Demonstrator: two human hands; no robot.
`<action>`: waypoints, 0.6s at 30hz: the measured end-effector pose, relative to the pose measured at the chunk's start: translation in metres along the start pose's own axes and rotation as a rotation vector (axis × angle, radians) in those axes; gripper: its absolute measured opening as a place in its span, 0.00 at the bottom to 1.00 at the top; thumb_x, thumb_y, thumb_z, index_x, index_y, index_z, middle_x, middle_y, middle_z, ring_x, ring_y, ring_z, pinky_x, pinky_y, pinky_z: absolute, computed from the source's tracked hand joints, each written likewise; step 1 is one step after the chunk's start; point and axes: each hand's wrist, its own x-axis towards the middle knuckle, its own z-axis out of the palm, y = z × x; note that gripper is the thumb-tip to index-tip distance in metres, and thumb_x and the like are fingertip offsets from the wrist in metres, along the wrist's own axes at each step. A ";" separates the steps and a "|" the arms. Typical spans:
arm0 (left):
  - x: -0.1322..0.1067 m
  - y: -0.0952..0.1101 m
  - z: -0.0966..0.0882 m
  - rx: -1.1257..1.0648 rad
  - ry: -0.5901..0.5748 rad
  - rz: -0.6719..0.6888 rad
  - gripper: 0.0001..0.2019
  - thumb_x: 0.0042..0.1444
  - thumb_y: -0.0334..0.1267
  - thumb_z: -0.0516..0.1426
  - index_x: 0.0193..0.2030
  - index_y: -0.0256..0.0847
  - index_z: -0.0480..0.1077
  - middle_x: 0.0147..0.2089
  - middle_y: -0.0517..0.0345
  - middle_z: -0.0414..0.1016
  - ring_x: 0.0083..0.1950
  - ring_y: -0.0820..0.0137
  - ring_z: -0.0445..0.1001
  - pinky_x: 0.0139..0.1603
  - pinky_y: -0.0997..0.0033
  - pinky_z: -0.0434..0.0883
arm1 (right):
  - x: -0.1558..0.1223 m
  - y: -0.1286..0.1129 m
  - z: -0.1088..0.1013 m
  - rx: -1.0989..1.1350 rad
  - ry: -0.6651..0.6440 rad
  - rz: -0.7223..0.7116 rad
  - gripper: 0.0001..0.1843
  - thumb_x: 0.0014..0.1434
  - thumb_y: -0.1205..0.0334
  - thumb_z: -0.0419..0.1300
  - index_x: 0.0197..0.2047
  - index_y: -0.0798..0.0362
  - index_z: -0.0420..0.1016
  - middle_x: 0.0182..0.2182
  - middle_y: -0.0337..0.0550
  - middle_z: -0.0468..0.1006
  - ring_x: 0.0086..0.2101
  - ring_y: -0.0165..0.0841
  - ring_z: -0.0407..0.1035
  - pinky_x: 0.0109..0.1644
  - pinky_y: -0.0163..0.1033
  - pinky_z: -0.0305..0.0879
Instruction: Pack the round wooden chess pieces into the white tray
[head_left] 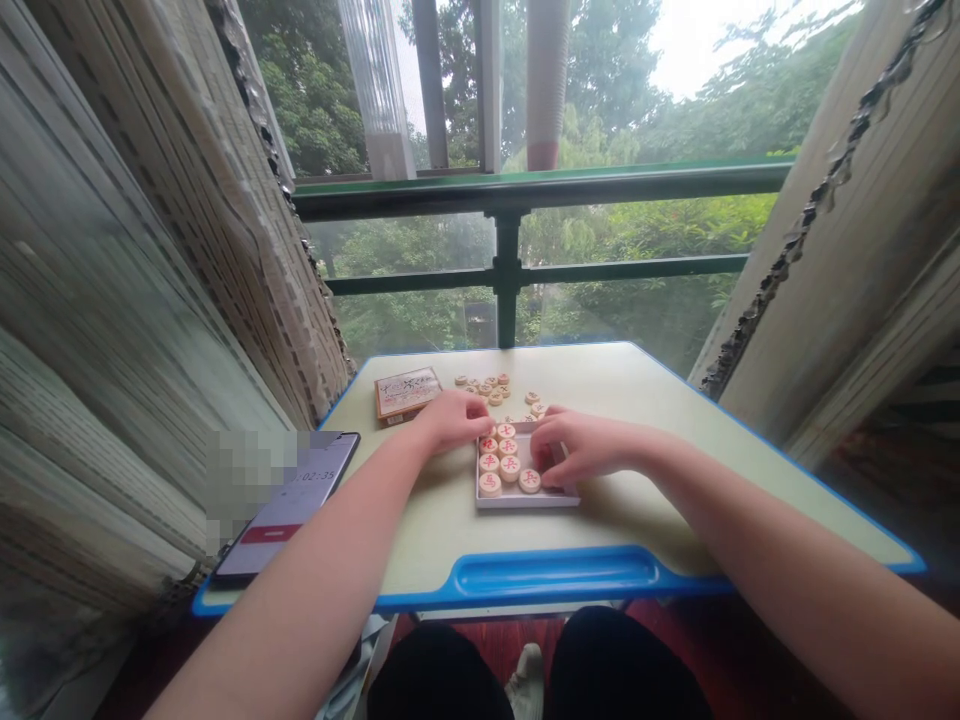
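Note:
A shallow white box tray (529, 503) lies on the small table, with round wooden Chinese chess pieces (510, 468) marked in red standing in columns on its left side. At the tray's far left corner is my left hand (459, 418), fingers curled in, the tips against the rim and the corner piece. What they pinch is hidden. My right hand (566, 445) reaches over the tray's right wall, its fingers bent down inside. A lone piece (529, 481) sits just left of its thumb. Whatever lies under those fingers cannot be made out.
Beyond the tray, loose chess pieces (484, 386) are scattered, a few more (532, 398) further right. A printed box lid (407, 392) lies at the back left. A phone (289, 510) rests at the left edge. The blue-edged table (420, 500) stands before a railing (540, 190).

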 end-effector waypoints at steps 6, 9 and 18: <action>0.000 0.000 -0.001 0.008 0.001 0.003 0.13 0.45 0.43 0.54 0.30 0.37 0.75 0.30 0.57 0.76 0.31 0.70 0.70 0.31 0.73 0.64 | 0.000 0.002 0.000 0.012 -0.001 -0.015 0.06 0.44 0.60 0.61 0.28 0.53 0.74 0.29 0.41 0.74 0.41 0.37 0.63 0.39 0.36 0.60; 0.000 0.000 -0.001 0.013 0.000 0.013 0.13 0.45 0.43 0.54 0.30 0.37 0.75 0.29 0.57 0.75 0.31 0.70 0.70 0.31 0.73 0.64 | -0.001 0.002 0.000 0.029 -0.018 -0.030 0.09 0.44 0.63 0.61 0.32 0.52 0.75 0.28 0.40 0.74 0.40 0.36 0.64 0.40 0.36 0.61; 0.000 0.000 -0.001 0.010 0.000 0.013 0.12 0.45 0.42 0.54 0.29 0.37 0.75 0.28 0.58 0.75 0.30 0.70 0.69 0.30 0.73 0.63 | 0.000 0.006 0.001 0.035 -0.029 -0.104 0.10 0.48 0.58 0.62 0.36 0.49 0.79 0.30 0.40 0.75 0.38 0.34 0.66 0.44 0.37 0.60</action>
